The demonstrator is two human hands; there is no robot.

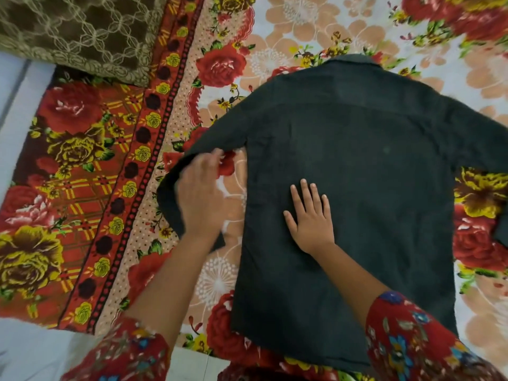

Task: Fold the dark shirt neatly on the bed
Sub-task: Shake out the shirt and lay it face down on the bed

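The dark shirt (365, 160) lies back-up and spread flat on the flowered bed sheet (316, 31), its collar pointing away from me. My right hand (310, 215) rests flat with straight fingers on the middle of the shirt's back. My left hand (202, 191), blurred by motion, grips the shirt's left sleeve (170, 199) beside the body of the shirt, and the sleeve bends up off the sheet around it. The right sleeve runs out of view at the right edge.
A brown patterned pillow (77, 34) lies at the top left on the bed. The sheet's red and yellow border (68, 188) hangs over the bed's left edge, with pale floor (16, 111) beyond it. My flowered red sleeves (412, 345) fill the bottom of the view.
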